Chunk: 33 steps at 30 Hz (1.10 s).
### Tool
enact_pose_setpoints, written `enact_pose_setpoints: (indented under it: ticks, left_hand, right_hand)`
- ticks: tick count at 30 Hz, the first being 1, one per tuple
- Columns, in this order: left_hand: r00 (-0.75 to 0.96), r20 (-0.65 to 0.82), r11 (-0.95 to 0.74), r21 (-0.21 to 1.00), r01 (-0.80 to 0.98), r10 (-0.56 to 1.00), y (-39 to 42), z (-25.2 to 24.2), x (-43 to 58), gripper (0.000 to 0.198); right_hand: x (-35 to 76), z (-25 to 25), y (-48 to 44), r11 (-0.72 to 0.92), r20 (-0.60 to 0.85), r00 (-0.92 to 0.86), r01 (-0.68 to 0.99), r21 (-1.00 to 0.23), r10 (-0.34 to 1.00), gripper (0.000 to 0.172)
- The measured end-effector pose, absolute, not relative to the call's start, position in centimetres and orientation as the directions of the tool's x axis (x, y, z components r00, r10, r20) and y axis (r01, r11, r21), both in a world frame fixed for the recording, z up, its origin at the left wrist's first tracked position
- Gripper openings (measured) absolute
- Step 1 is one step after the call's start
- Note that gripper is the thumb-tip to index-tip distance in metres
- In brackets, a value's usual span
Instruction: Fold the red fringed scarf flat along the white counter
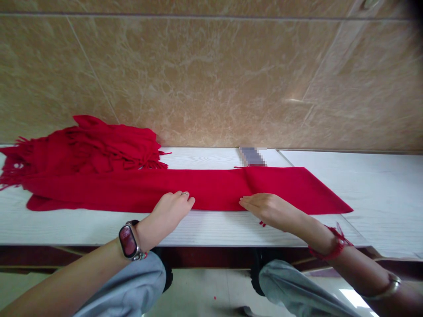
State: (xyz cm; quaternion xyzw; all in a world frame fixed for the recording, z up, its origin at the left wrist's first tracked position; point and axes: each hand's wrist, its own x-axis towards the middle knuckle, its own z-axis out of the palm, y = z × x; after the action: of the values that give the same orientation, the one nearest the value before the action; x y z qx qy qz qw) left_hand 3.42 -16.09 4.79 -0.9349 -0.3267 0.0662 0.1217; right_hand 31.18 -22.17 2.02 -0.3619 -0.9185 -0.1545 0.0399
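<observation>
A long red cloth (pixel 211 187) lies flat in a folded strip along the white table, its right end slanting to a point. My left hand (pixel 172 209) rests on its near edge left of the middle, fingers curled and pressed together; whether they pinch any cloth is hidden. Farther right, my right hand (pixel 269 208) lies on the same edge with its fingers stretched out flat. A bit of red fringe shows below the cloth beside my right hand. Bunched red fabric with fringes (pixel 109 147) lies behind the strip at the left.
A grey, pixelated flat object (pixel 251 156) lies behind the cloth. The white table (pixel 380 189) runs along a brown marbled tile wall (pixel 211 79). My legs show below the table's front edge.
</observation>
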Motion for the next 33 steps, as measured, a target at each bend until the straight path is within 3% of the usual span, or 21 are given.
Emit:
enact_pose_setpoints:
  ticks: [7, 13, 19, 23, 33]
  left_hand:
    - [0.788, -0.049, -0.78, -0.197, 0.594, 0.613, -15.2, 3.9, -0.6, 0.041]
    - [0.775, -0.065, -0.759, -0.27, 0.593, 0.629, -15.4, 4.5, 0.6, 0.029]
    - [0.826, -0.041, -0.789, -0.326, 0.521, 0.562, -15.5, 4.9, 0.0, 0.017]
    - [0.834, 0.039, -0.773, -0.352, 0.528, 0.551, -15.2, 4.4, -1.0, 0.014]
    - [0.828, 0.028, -0.792, -0.274, 0.546, 0.561, -14.9, 4.3, -1.6, 0.014]
  right_hand:
    - [28.6, 4.8, -21.6, 0.625, 0.053, -0.634, 0.771, 0.122, 0.772, 0.016]
    - [24.5, 6.7, -18.4, 0.623, 0.083, -0.624, 0.781, 0.042, 0.777, 0.028]
    - [20.9, 4.8, -14.5, 0.632, 0.033, -0.632, 0.775, 0.016, 0.774, 0.048]
    - [20.0, 3.8, -13.2, 0.644, 0.036, -0.643, 0.764, -0.038, 0.765, 0.049]
    - [18.9, 3.2, -11.5, 0.635, -0.018, -0.645, 0.757, -0.154, 0.764, 0.051]
